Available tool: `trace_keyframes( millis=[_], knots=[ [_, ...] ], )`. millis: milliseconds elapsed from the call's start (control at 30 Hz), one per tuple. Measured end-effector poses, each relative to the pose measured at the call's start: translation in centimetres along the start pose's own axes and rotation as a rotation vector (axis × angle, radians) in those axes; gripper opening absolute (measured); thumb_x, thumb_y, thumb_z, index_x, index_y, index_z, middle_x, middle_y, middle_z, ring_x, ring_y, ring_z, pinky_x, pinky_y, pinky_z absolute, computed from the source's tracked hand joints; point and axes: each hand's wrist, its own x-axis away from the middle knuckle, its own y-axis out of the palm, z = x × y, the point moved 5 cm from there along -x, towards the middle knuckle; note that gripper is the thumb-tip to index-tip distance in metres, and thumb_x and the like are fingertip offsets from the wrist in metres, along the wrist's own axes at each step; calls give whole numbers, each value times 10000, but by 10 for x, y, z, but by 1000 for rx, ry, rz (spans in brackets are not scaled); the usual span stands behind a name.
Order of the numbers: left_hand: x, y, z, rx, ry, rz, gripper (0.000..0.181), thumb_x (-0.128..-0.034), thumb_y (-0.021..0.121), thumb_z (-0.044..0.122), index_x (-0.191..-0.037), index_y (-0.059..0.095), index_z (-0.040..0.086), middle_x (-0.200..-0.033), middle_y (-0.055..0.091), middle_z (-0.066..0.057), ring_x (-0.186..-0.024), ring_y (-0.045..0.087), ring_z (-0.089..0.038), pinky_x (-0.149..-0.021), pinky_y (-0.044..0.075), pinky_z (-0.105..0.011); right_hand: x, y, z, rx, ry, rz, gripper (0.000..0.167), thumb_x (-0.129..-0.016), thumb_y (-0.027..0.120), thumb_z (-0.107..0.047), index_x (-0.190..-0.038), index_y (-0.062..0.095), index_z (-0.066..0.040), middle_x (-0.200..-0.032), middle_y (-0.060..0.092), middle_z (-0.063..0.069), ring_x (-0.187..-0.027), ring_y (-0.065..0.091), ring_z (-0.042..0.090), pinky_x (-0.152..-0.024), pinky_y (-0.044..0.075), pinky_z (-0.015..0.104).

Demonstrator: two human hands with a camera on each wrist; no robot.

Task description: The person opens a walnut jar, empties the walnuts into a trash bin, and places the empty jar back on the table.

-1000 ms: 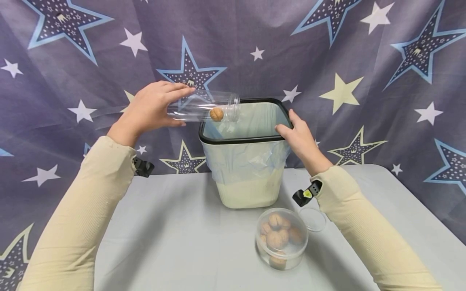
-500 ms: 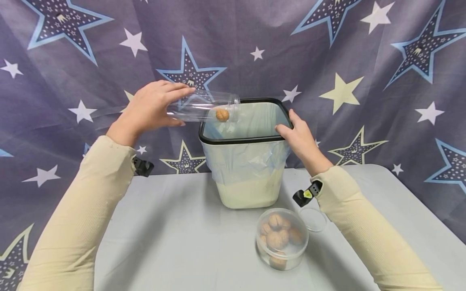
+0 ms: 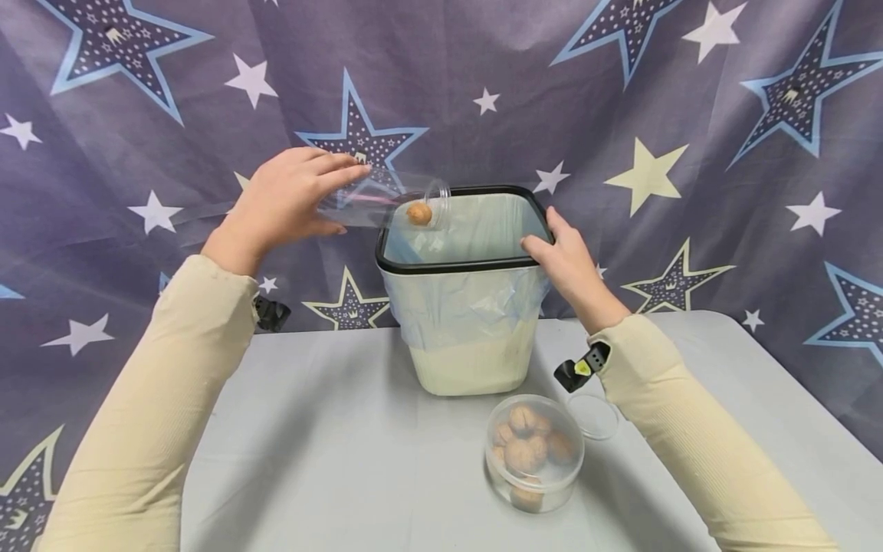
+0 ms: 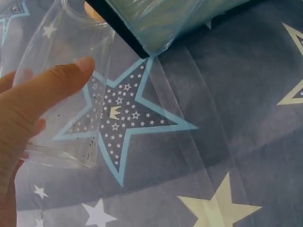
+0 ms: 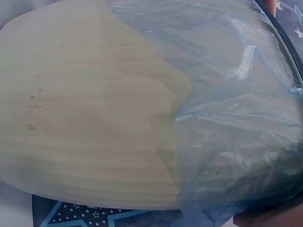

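My left hand [image 3: 286, 199] grips a clear plastic jar [image 4: 66, 109] that lies on its side in the air. The jar's mouth points right, over the left rim of a cream waste bin [image 3: 476, 360]. One walnut [image 3: 418, 214] sits inside the jar close to the mouth. With thumb and fingers over the right side of the bin's black rim [image 3: 469, 267], my right hand [image 3: 567, 257] holds the bin. A thin bluish bag [image 5: 236, 113] lines the bin and hangs over its outside. The bin's floor is hidden from the head view.
On the grey table [image 3: 345, 460], a round clear container [image 3: 545, 502] with several walnuts stands in front of the bin. A small clear round lid [image 3: 595, 416] lies just behind it to the right. A star-patterned curtain [image 3: 483, 46] hangs behind.
The walnut slid slightly toward the jar's mouth, then stayed near it. Left hand and jar have risen a little and shifted slightly left. The right hand and bin look unmoved.
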Motion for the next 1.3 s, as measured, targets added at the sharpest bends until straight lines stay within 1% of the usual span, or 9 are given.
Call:
trace_keyframes(
  millis=[267, 467, 633, 767, 900, 1000, 1100, 1200, 1300],
  knots=[
    [-1, 0, 3, 7, 29, 39, 820, -558, 892, 160, -1303, 560, 76, -1262, 586, -153, -1107, 527, -368, -978, 401, -475, -2, 0, 0, 6, -12, 11, 769, -860, 489, -238, -1486, 121, 15, -1559, 130, 143, -1433, 106, 220, -1163, 145, 369],
    [-3, -1, 5, 19, 27, 31, 822, -569, 889, 165, -1313, 551, 76, -1280, 576, -153, -1114, 523, -372, -977, 402, -485, -1, 0, 0, 5, -17, 12, 764, -865, 488, -235, -1485, 119, 17, -1558, 126, 144, -1433, 105, 222, -1163, 148, 372],
    [-3, -1, 7, -5, 33, 20, 821, -570, 887, 154, -1315, 549, 85, -1281, 575, -155, -1110, 520, -374, -978, 401, -484, -1, 0, -1, 3, -19, 9, 762, -869, 487, -234, -1486, 115, 14, -1559, 121, 143, -1432, 104, 219, -1162, 149, 374],
    [-5, -2, 10, -41, 57, 20, 808, -568, 885, 126, -1305, 556, 77, -1259, 585, -170, -1105, 518, -383, -990, 395, -481, -1, 0, 0, 3, -18, 9, 765, -865, 486, -240, -1486, 119, 13, -1559, 124, 142, -1432, 106, 216, -1162, 149, 369],
    [-8, -4, 15, -43, 75, 18, 799, -574, 881, 129, -1303, 558, 88, -1238, 595, -167, -1107, 521, -378, -994, 395, -474, -1, 0, 0, 4, -21, 16, 767, -858, 491, -238, -1484, 130, 20, -1557, 132, 144, -1431, 113, 217, -1162, 149, 362],
    [-11, -5, 17, -62, 57, -1, 805, -578, 881, 141, -1311, 552, 88, -1239, 593, -167, -1108, 519, -378, -994, 395, -472, -1, 0, -1, -5, -17, 11, 766, -863, 483, -242, -1486, 119, 13, -1560, 122, 138, -1432, 106, 214, -1161, 151, 366],
    [-13, -5, 16, -77, 28, -40, 819, -579, 883, 157, -1321, 543, 83, -1255, 584, -169, -1118, 514, -381, -1001, 391, -473, 0, 0, 0, -6, -9, 10, 765, -865, 480, -241, -1489, 112, 7, -1561, 119, 132, -1433, 101, 216, -1162, 149, 370],
    [-13, -4, 15, -52, 8, -66, 827, -581, 884, 182, -1327, 538, 85, -1271, 577, -163, -1131, 512, -378, -1010, 384, -475, -1, -1, 0, -1, -9, 13, 765, -863, 482, -236, -1487, 115, 12, -1559, 123, 135, -1433, 103, 218, -1162, 148, 367],
    [-11, -3, 13, -23, 3, -67, 831, -583, 884, 194, -1330, 537, 90, -1285, 570, -155, -1145, 507, -373, -1020, 374, -475, -1, 0, 0, -3, -12, 13, 765, -862, 485, -233, -1486, 119, 17, -1559, 125, 137, -1432, 105, 218, -1162, 146, 363]
  ],
)
